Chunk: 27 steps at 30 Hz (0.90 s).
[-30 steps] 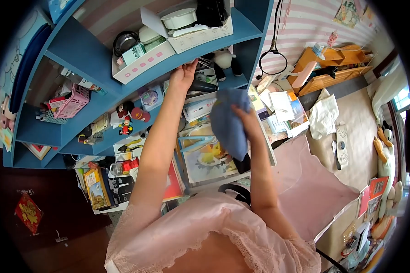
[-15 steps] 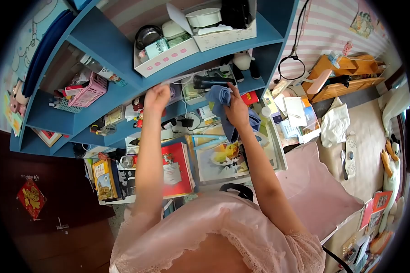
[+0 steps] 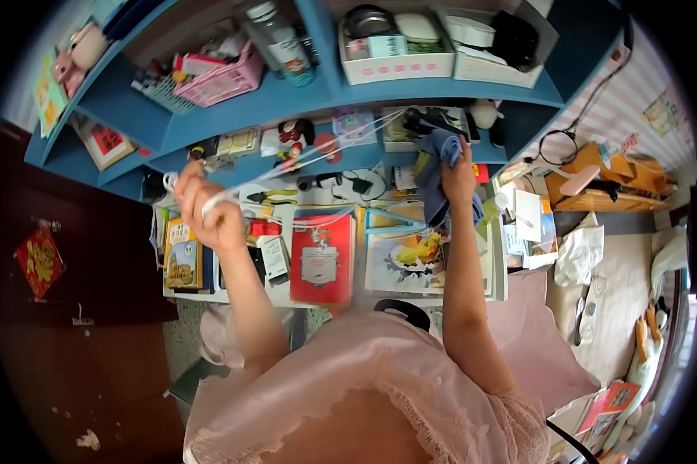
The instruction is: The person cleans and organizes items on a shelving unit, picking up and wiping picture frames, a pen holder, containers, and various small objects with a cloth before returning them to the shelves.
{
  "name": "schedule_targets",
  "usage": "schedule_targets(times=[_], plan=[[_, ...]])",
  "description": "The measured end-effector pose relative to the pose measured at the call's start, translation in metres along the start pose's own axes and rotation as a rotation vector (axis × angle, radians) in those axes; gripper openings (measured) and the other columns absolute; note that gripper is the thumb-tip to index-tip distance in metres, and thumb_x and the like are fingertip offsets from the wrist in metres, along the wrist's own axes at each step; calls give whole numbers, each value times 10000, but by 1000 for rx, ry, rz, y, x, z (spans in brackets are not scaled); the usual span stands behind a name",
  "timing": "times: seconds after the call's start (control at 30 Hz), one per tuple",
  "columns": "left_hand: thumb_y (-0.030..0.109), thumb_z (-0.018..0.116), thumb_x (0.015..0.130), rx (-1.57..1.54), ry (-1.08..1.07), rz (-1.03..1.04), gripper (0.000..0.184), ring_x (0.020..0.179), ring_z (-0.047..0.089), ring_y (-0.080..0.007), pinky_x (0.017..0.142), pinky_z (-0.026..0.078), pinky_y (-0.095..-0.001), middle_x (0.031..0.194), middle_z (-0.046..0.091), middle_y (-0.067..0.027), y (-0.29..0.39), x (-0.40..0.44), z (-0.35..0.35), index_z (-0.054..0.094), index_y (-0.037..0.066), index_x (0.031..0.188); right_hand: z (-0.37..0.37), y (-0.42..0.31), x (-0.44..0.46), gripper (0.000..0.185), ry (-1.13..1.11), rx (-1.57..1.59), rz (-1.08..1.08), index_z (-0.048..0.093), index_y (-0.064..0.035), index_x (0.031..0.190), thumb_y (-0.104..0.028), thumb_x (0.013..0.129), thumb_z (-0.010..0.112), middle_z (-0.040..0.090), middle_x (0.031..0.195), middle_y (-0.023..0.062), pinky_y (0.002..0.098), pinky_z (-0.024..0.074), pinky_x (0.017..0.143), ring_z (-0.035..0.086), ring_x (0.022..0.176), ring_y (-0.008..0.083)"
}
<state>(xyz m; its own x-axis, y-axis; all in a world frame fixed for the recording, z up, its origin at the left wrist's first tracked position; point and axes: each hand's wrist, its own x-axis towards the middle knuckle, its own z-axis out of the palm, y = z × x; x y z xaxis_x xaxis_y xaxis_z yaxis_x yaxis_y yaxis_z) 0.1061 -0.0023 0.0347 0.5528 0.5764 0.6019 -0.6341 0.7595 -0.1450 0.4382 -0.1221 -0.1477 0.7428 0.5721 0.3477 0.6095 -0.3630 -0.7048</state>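
Note:
My left hand, raised over the left part of the desk, is closed around a white cable. Its strands stretch up and right from my fist toward a small shelf box with dark items in it. A short loop of the cable sticks out left of my fingers. On the right, my right hand grips a crumpled blue cloth, which hangs down in front of that box and partly covers it. Below my hands lie a red book and a painting of yellow fruit.
A blue shelf spans the desk's back, holding a pink basket, a clear bottle and a white box. Yellow-handled pliers and a black adapter lie on the desk. Yellow books stand at left.
My left hand has moved left and down from the shelf, drawing the white cable out taut. My right hand still holds the blue cloth near the box. The view has shifted left.

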Motion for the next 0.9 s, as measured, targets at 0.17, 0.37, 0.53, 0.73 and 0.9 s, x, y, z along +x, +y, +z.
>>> schedule_targets(times=[0.17, 0.37, 0.53, 0.73, 0.9], plan=[[81, 416, 912, 55, 196, 185, 49, 483, 431, -61, 511, 343, -212, 584, 493, 53, 49, -11, -8, 439, 73, 869, -14, -48, -23, 466, 24, 75, -217, 496, -9, 1207, -79, 762, 613, 411, 1380, 89, 368, 469, 835, 569, 1052, 320], [210, 369, 966, -11, 323, -5, 246, 1130, 515, -204, 865, 436, -412, 1164, 573, -81, 60, -23, -46, 513, 29, 882, -4, -195, -61, 700, -629, 868, -420, 364, -24, 1356, -89, 731, 673, 369, 1415, 98, 310, 277, 1038, 374, 1271, 209], [212, 309, 979, 80, 402, -30, 332, 1371, 173, -341, 1059, 303, -505, 1464, 233, -180, 62, -20, -25, 492, -22, 831, 47, -218, -80, 645, -992, 998, -217, 442, -6, 1294, -172, 726, 697, 453, 1345, 116, 295, 299, 1023, 427, 1227, 204], [205, 269, 989, 295, 525, 234, 336, 1342, 254, -323, 1092, 274, -479, 1410, 321, -211, 115, -37, -18, 499, -39, 971, 43, -181, -73, 423, -563, 364, -179, 567, 14, 1060, -213, 722, 679, 617, 953, 172, 339, 451, 789, 592, 865, 288], [191, 282, 985, 652, 759, 411, 363, 1293, 354, -318, 1057, 338, -424, 1370, 390, -200, 134, -57, -46, 371, 8, 1286, 22, -204, -68, 359, -310, 657, -115, 575, 13, 989, -172, 707, 698, 620, 908, 109, 302, 454, 767, 585, 811, 210]])
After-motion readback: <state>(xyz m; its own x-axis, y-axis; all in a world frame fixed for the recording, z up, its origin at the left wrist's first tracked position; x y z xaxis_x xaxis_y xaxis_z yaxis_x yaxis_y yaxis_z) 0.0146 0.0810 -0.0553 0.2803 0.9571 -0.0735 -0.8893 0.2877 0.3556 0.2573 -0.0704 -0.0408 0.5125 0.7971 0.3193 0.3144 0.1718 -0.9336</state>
